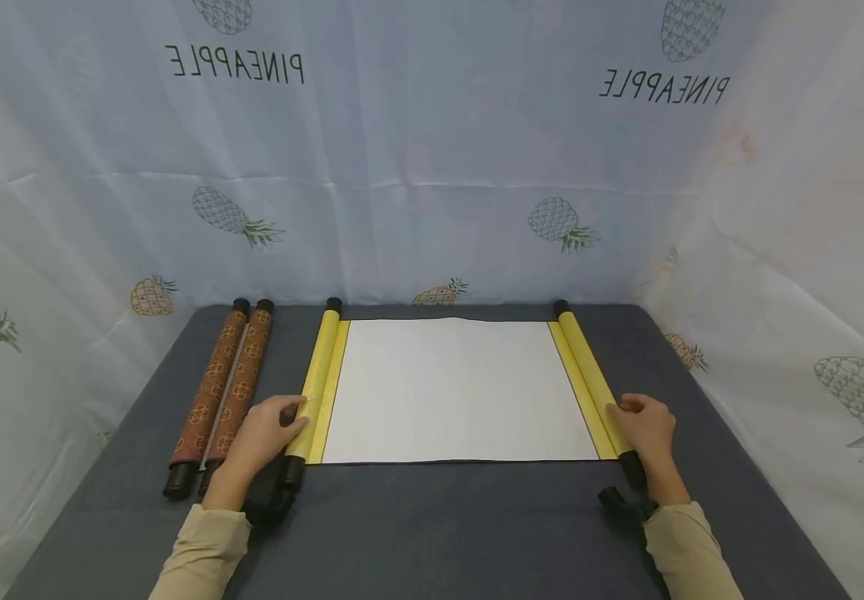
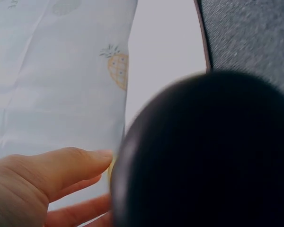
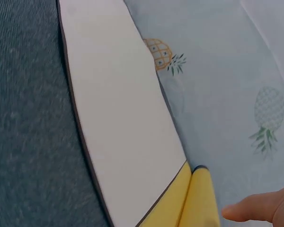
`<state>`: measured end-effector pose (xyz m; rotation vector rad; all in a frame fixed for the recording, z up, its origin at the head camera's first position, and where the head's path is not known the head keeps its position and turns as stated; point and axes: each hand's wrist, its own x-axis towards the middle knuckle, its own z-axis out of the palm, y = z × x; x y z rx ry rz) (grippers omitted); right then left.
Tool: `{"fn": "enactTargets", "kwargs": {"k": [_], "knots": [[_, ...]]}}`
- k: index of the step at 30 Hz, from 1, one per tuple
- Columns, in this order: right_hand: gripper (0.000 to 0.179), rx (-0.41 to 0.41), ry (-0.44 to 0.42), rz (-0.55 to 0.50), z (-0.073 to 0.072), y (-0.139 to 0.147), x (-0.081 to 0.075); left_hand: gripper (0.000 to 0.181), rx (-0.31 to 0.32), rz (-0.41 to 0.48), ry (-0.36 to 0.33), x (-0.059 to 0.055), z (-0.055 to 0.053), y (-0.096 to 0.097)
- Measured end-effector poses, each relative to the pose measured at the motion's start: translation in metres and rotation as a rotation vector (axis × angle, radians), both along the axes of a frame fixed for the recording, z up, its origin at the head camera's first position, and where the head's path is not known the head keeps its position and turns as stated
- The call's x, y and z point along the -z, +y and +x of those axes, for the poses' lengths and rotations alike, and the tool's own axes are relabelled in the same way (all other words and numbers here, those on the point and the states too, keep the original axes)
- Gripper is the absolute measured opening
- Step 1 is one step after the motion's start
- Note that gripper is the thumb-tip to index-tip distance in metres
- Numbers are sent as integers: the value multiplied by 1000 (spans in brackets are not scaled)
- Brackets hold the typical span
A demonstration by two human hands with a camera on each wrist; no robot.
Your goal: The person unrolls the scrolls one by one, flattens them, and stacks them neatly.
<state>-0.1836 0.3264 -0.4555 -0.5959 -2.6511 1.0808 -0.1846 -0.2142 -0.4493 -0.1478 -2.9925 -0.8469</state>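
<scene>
A scroll (image 1: 461, 392) lies spread across the dark table, its white sheet bare between two yellow rolls with black end knobs. My left hand (image 1: 262, 429) holds the outer side of the left roll (image 1: 313, 383), near its front end. In the left wrist view the left thumb (image 2: 80, 163) touches a sliver of yellow; a large black rounded shape hides most of the roll. On the other side, my right hand (image 1: 645, 429) is at the right roll (image 1: 589, 375), its fingers curled at the outer edge. The right wrist view shows the thumb (image 3: 251, 208) right beside that yellow roll.
Two brown patterned rolls (image 1: 210, 387) with black ends lie side by side left of the scroll, close to my left forearm. Behind the table (image 1: 446, 533) hangs a pale pineapple-print curtain (image 1: 432, 150), which also runs down both sides.
</scene>
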Motion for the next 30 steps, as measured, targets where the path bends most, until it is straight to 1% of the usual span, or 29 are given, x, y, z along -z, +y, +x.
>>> {"fn": "enactTargets", "kwargs": {"k": [2, 4, 7, 9, 12, 16, 19, 22, 25, 28, 30], "knots": [[38, 8, 84, 40, 1, -5, -4, 42, -10, 2, 6, -1, 0, -2], [34, 9, 149, 77, 2, -11, -8, 41, -20, 0, 13, -1, 0, -5], [29, -15, 208, 89, 1, -23, -13, 40, -36, -9, 40, -2, 1, -9], [28, -45, 218, 75, 0, -31, -14, 39, -48, -14, 69, -2, 2, -13], [27, -104, 227, 55, -3, -45, -12, 36, -77, -26, 141, -2, 2, -19], [26, -188, 205, 25, -7, -67, -4, 33, -158, -43, 223, -2, 2, -30], [25, -246, 184, -4, -9, -83, 4, 32, -207, -46, 243, -1, 4, -39], [24, -297, 180, -15, -9, -100, 10, 32, -233, -44, 241, 1, 7, -50], [24, -349, 183, -28, -9, -119, 15, 33, -255, -46, 220, 2, 11, -62], [22, -411, 168, -52, -8, -141, 18, 36, -269, -51, 188, 3, 13, -73], [21, -457, 168, -74, -7, -155, 20, 40, -272, -57, 150, 3, 14, -80]]}}
